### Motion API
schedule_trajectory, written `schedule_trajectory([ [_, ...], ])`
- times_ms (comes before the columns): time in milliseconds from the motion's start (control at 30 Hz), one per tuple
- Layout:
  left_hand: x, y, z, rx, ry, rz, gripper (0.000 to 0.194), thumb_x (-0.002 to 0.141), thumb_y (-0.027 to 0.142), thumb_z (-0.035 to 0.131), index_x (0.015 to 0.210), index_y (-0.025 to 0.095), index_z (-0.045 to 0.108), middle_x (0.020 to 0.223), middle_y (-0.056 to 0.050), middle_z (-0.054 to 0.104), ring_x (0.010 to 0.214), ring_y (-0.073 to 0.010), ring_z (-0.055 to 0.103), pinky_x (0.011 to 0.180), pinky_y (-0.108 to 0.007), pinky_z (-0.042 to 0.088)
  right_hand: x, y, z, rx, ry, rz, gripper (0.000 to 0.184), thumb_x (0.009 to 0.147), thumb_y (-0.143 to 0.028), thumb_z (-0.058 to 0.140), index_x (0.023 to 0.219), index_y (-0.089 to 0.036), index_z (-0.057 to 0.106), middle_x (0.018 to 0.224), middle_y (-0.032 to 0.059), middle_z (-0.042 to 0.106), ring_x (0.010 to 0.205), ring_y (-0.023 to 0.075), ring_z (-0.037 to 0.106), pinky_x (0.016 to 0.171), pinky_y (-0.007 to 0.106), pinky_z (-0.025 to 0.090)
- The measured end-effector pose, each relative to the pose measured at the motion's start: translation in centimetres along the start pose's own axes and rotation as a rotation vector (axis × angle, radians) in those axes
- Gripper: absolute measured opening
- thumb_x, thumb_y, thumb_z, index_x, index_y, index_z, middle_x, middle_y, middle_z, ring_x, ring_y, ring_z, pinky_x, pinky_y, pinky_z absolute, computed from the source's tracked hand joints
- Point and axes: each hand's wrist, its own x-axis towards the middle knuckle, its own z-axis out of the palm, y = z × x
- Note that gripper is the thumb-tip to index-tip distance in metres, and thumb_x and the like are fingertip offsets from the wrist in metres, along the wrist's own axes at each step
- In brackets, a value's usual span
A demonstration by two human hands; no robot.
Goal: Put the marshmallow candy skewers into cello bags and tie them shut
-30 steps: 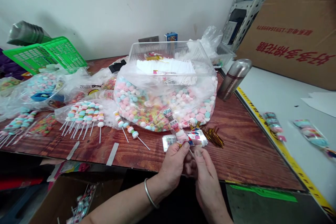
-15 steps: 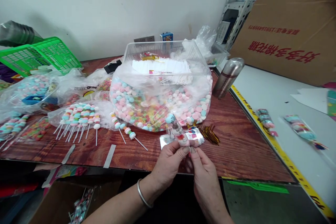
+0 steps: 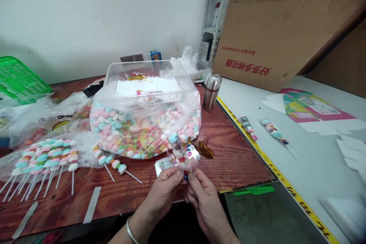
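My left hand (image 3: 164, 192) and my right hand (image 3: 201, 194) are pinched together over the front edge of the wooden table (image 3: 237, 156). Between them they hold a candy skewer in a clear wrapper (image 3: 178, 152), upright, with a blue piece on top. Just behind it lie a small stack of clear printed bags (image 3: 174, 160) and a bunch of gold twist ties (image 3: 204, 148). A big plastic bag of pastel candies (image 3: 143, 129) sits behind those, against a clear tub (image 3: 137, 70) of white sticks.
Unwrapped candy skewers lie at the left (image 3: 42, 160) and two more near the bag (image 3: 111, 162). A steel flask (image 3: 211, 91) stands by the yellow tape edge (image 3: 257, 146). Two wrapped skewers (image 3: 271, 127) lie on the white table, below a cardboard box (image 3: 274, 42). A green basket (image 3: 20, 78) is far left.
The camera has swung to the right, so everything sits further left in the picture. My hands have kept the wrapped skewer between them and raised it more upright.
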Motion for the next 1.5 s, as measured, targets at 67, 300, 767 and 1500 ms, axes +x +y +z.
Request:
schedule_trajectory([
  [67,-0.3,0.2,-0.1,-0.038,-0.045,-0.082,0.041,0.078,0.042,0.071,0.111,0.017,0.072,0.083,-0.01,0.072,0.065,-0.0162,0.062,0.056,-0.025,0.048,-0.6,-0.3,0.0,0.204,-0.128,0.137,0.029,0.082,-0.046,0.07,0.084,-0.02,0.059,0.047,-0.0141,0.026,0.038,0.0028,0.015,0.042,0.017,0.028],
  [300,-0.8,0.5,0.6,-0.066,-0.103,-0.1,0.029,0.069,0.037,0.08,0.088,0.014,0.078,0.097,-0.014,0.073,0.069,-0.0158,0.064,0.072,-0.03,0.051,-1.6,-0.2,-0.2,0.291,-0.341,0.343,0.031,0.082,-0.051,0.065,0.08,-0.022,0.056,0.047,-0.0144,0.032,0.031,0.0025,0.016,0.036,0.018,0.035],
  [767,0.2,5.4,-4.8,-0.243,0.398,0.389,0.022,0.057,0.025,0.088,0.073,0.017,0.075,0.075,-0.001,0.071,0.079,-0.0157,0.067,0.082,-0.032,0.056,4.3,-2.9,-6.9,-1.449,0.453,-0.416,0.026,0.09,-0.03,0.046,0.106,-0.021,0.065,0.104,0.0086,0.061,0.088,0.0232,0.059,0.068,0.032,0.039],
  [1500,0.9,3.2,-5.7,-0.015,0.357,0.198,0.023,0.07,0.036,0.079,0.082,0.018,0.075,0.077,-0.003,0.069,0.066,-0.0138,0.061,0.066,-0.025,0.048,5.9,-4.4,-7.4,-1.098,0.508,-0.486,0.029,0.087,-0.045,0.052,0.081,-0.019,0.065,0.075,0.0046,0.07,0.068,0.0189,0.063,0.066,0.03,0.048],
])
